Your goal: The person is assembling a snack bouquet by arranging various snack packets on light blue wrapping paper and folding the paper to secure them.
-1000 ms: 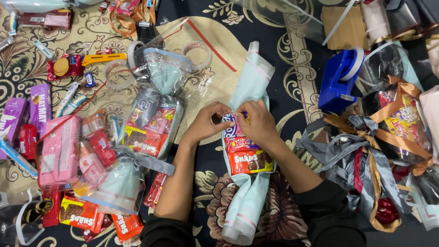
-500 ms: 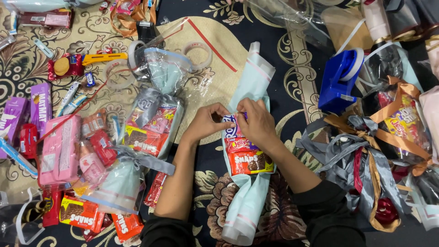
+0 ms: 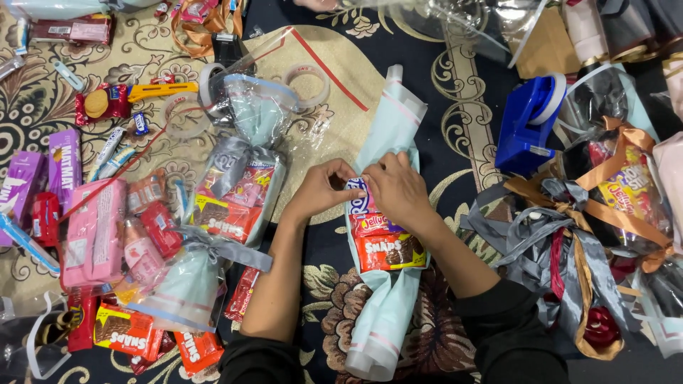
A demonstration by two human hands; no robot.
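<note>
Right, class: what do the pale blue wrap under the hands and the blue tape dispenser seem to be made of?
Pale blue wrap: looks like thin plastic film, part clear, glossy, creased where gathered.
Blue tape dispenser: probably hard moulded plastic, smooth, with a slight sheen on its edges.

Wrapping sheet: pale mint with thin pink stripes near the ends.
Snack packs: red and orange, brown biscuit picture.
Tape dispenser: bright blue.
Ribbons: grey satin, with orange and gold.
Wafer box: pink.
Carpet: navy and beige, with floral scrollwork.
Sleeves: black.
</note>
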